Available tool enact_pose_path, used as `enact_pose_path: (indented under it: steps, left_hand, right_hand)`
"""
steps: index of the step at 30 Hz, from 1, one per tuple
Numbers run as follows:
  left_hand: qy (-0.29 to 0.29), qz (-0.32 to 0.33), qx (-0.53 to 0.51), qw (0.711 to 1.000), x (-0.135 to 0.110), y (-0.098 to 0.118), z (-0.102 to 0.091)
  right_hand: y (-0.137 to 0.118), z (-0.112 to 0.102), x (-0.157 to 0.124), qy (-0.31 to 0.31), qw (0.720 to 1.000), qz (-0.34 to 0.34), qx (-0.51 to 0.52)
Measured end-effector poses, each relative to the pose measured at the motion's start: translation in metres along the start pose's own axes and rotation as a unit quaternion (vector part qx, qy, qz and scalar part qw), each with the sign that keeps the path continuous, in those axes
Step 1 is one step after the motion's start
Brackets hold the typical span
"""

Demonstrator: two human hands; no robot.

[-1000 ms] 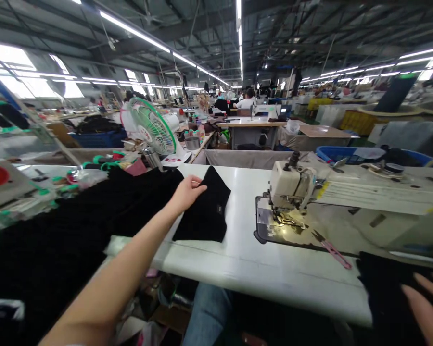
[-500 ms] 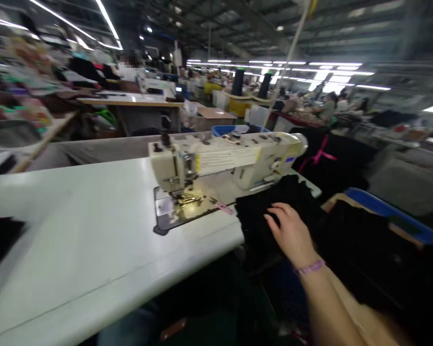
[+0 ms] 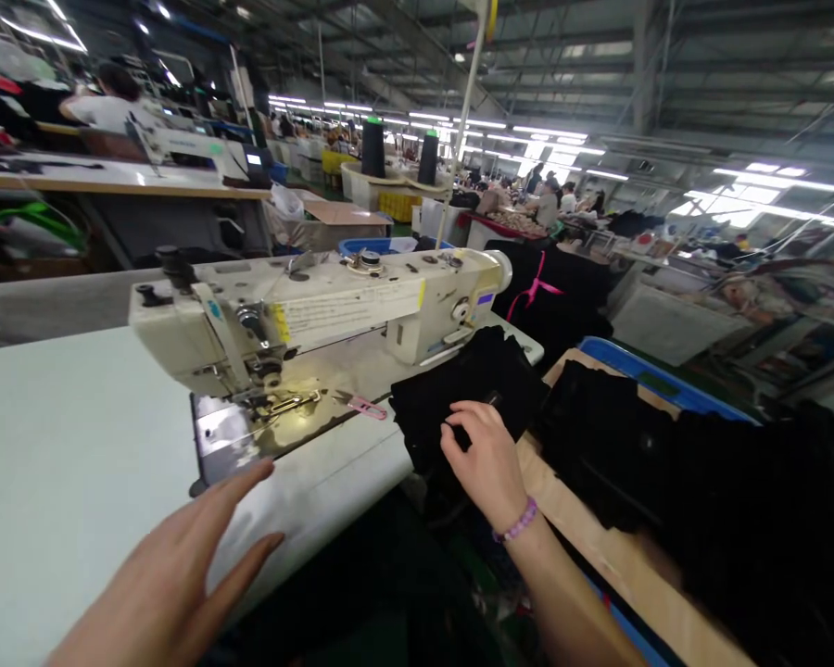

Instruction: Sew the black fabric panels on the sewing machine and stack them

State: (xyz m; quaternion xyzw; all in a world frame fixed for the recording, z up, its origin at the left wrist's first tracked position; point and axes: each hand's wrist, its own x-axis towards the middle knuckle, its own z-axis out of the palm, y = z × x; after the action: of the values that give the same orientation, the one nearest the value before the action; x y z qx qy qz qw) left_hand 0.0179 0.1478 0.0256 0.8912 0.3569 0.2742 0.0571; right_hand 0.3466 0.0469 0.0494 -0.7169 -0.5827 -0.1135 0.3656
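My left hand (image 3: 173, 556) is open above the white sewing table (image 3: 62, 445), thumb and fingers apart and nothing between them. Its fingertips point at the needle area of the cream sewing machine (image 3: 334, 306). Over a stack of black cloth pieces (image 3: 459, 380) at the table's right end is my right hand (image 3: 486, 454), with a beaded purple bracelet at the wrist. The thumb and forefinger are curled together against the top cloth; how much they pinch is hidden. Pink-handled thread snips (image 3: 361, 405) lie between the machine's needle plate and the stack.
More black cloth (image 3: 612, 445) lies on a wooden board (image 3: 598, 547) at right, beside a blue bin (image 3: 660, 380). Black thread cones (image 3: 373, 148) stand behind the machine. A person in white (image 3: 111, 106) sits at another table, far left.
My left hand has come into view over the table. The view has turned right and nearer the machine. The right hand's thumb and forefinger have drawn together on the black cloth.
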Motion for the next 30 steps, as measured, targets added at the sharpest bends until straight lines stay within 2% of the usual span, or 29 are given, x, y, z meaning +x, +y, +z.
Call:
enact_pose_path:
  steps: [3, 6, 11, 14, 16, 18, 21, 23, 24, 25, 27, 29, 30]
  left_hand:
    - [-0.011, 0.038, 0.003, 0.999, 0.013, 0.025, 0.007]
    - [0.002, 0.063, -0.012, 0.998, 0.019, 0.043, 0.009]
    - [-0.018, 0.079, -0.058, 0.995, 0.019, 0.054, 0.012]
    - [-0.045, 0.042, -0.090, 0.994, 0.017, 0.057, 0.013]
    - [-0.067, 0.006, -0.120, 0.990, 0.017, 0.060, 0.013]
    - [-0.094, -0.028, -0.169, 0.981, 0.017, 0.066, 0.011]
    - [-0.134, -0.103, -0.272, 0.947, 0.021, 0.079, 0.006]
    - [-0.164, -0.169, -0.369, 0.899, 0.027, 0.093, 0.002]
    - [-0.175, -0.204, -0.432, 0.861, 0.032, 0.100, -0.001]
    - [-0.189, -0.236, -0.502, 0.810, 0.036, 0.107, -0.003]
    - [-0.226, -0.289, -0.641, 0.674, 0.047, 0.119, -0.006]
    - [-0.266, -0.328, -0.732, 0.534, 0.056, 0.123, -0.008]
    - [-0.276, -0.345, -0.758, 0.480, 0.059, 0.122, -0.009]
  right_hand:
    - [-0.002, 0.002, 0.006, -0.015, 0.999, 0.032, -0.008]
    - [-0.004, 0.003, 0.012, -0.032, 0.999, 0.026, -0.029]
    - [-0.004, -0.004, 0.015, -0.094, 0.995, -0.016, -0.021]
    - [0.000, -0.009, 0.010, -0.097, 0.995, -0.011, -0.028]
    - [0.004, -0.012, 0.008, -0.059, 0.998, 0.022, 0.002]
    - [0.006, -0.018, 0.009, 0.017, 0.996, 0.062, 0.069]
    - [-0.001, -0.035, 0.015, 0.126, 0.977, 0.064, 0.161]
    - [-0.015, -0.051, 0.019, 0.160, 0.968, 0.023, 0.192]
    - [-0.025, -0.059, 0.020, 0.163, 0.965, -0.004, 0.205]
    - [-0.036, -0.066, 0.019, 0.156, 0.963, -0.034, 0.219]
    - [-0.061, -0.076, 0.014, 0.108, 0.953, -0.111, 0.260]
    - [-0.084, -0.077, 0.005, 0.041, 0.930, -0.192, 0.312]
    - [-0.093, -0.073, 0.000, 0.015, 0.915, -0.230, 0.330]
